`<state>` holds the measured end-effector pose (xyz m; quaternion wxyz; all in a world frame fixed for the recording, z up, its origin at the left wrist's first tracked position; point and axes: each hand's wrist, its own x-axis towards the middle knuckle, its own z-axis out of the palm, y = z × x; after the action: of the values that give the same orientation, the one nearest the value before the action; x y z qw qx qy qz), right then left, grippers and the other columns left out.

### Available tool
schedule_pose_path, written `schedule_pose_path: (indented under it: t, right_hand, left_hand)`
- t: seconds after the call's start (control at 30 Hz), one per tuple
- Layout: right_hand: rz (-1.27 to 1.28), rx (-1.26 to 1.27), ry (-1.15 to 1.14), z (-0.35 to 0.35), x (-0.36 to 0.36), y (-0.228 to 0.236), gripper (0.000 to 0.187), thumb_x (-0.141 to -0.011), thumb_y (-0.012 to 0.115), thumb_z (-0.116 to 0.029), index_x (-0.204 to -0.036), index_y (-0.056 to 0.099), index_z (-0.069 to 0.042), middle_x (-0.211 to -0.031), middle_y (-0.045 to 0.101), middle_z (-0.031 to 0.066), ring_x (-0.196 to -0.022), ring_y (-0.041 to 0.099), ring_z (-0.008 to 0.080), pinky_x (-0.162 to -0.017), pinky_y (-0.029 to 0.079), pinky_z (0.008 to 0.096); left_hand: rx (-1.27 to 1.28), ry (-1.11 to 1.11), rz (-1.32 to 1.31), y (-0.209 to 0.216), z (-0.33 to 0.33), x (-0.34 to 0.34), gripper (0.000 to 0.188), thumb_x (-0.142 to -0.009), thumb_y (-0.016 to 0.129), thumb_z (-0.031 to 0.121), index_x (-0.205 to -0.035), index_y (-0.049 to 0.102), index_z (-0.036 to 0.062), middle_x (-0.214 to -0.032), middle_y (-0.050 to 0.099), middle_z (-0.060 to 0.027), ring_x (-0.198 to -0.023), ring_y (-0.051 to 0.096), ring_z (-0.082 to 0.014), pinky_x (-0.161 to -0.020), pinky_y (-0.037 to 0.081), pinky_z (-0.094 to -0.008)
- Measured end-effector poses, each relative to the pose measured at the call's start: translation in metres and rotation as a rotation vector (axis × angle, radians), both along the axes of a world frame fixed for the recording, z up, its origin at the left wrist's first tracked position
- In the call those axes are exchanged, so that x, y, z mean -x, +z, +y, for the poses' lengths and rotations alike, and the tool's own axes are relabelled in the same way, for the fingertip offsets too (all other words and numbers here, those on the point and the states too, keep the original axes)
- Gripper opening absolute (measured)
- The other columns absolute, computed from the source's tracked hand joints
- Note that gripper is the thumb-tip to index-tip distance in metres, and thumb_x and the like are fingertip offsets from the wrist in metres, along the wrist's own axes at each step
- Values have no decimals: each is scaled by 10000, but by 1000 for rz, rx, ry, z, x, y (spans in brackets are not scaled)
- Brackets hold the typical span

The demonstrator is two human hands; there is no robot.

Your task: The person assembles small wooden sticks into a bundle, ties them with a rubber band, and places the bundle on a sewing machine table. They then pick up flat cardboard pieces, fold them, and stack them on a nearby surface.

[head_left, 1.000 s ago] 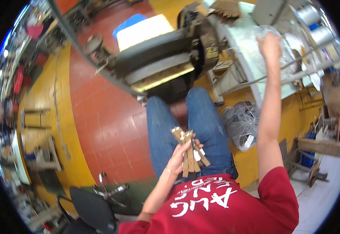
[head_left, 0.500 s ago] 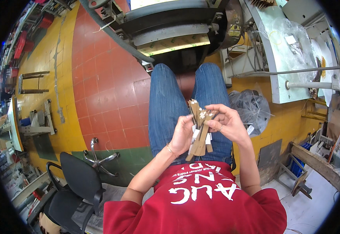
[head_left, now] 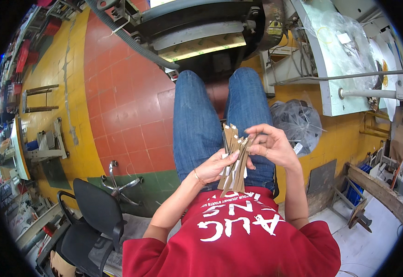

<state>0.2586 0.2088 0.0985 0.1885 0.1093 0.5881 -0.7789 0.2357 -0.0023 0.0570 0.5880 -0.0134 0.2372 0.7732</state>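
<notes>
A fanned bundle of narrow brown strips (head_left: 229, 181) with small white tips and white pieces among them lies over my lap. My left hand (head_left: 216, 165) is closed round the bundle from the left, its thumb pressed across the strips. From the right, my right hand (head_left: 275, 147) pinches at the upper right strips with thumb and bent fingers. The strips spread upward toward my knees and their lower ends reach the hem of my red shirt. What the strips are made of, I cannot make out.
Ahead of my knees stands a dark machine with a metal roller (head_left: 199, 37). A pale green table (head_left: 333, 99) with clear plastic on it is at the right, above a clear plastic bag (head_left: 298, 127). A black swivel chair (head_left: 95, 210) stands at the left.
The bundle has fanned out differently and turned more upright. My left thumb has moved right, across the strips. My right fingers have shifted slightly along its upper right side.
</notes>
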Motion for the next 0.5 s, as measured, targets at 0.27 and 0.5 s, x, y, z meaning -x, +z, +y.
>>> schedule_pose_path:
  t: [0.27, 0.5]
  right_hand:
    - [-23, -74, -106, -9, -2, -1, 313, -851, 682, -51, -1133, 580, 41, -924, 644, 74, -843, 626, 104, -732, 520, 237]
    - [129, -259, -7, -19, -3, 13, 360, -817, 696, 0, -1153, 568, 32, -970, 619, 70, -842, 621, 107, -728, 519, 228]
  left_hand:
    - [142, 106, 162, -3, -1, -3, 475, -932, 579, 328, -1274, 467, 17, -1095, 601, -107, -1016, 613, -198, -830, 535, -313]
    - [74, 136, -61, -4, -1, 0, 417, -944, 561, 242, -1280, 468, 13, -1083, 622, -158, -1018, 628, -208, -842, 556, -320]
